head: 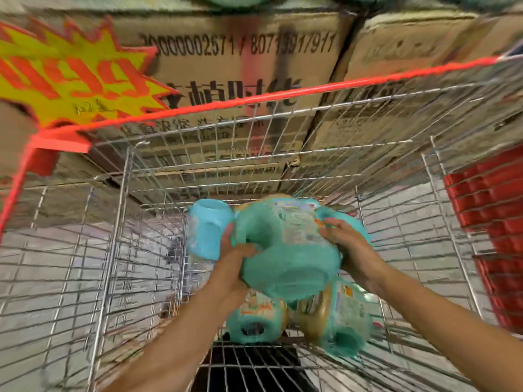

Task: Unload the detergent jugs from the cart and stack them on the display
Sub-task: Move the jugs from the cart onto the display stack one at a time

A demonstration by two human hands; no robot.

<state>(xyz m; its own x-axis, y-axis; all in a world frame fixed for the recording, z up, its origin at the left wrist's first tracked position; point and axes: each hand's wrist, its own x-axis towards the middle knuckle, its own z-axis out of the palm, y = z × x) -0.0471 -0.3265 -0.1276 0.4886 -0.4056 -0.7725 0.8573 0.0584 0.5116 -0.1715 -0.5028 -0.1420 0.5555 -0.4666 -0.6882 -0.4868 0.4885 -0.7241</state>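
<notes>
A teal detergent jug (pixel 285 250) is tilted with its base toward me, held above the inside of the wire cart (pixel 119 222). My left hand (pixel 235 264) grips its left side by the handle. My right hand (pixel 342 241) clasps its right side near the label. Another teal jug (pixel 206 227) lies just behind and to the left. Two more jugs (pixel 254 318) (pixel 342 323) lie on the cart floor beneath the held one. The picture is blurred by motion.
Stacked cardboard boxes (pixel 240 66) with printed text rise just beyond the cart's red-trimmed front rim (pixel 254 100). A yellow and red starburst price sign (pixel 70 77) hangs at upper left. Red plastic crates (pixel 492 210) stand at right. Tiled floor shows through the wires.
</notes>
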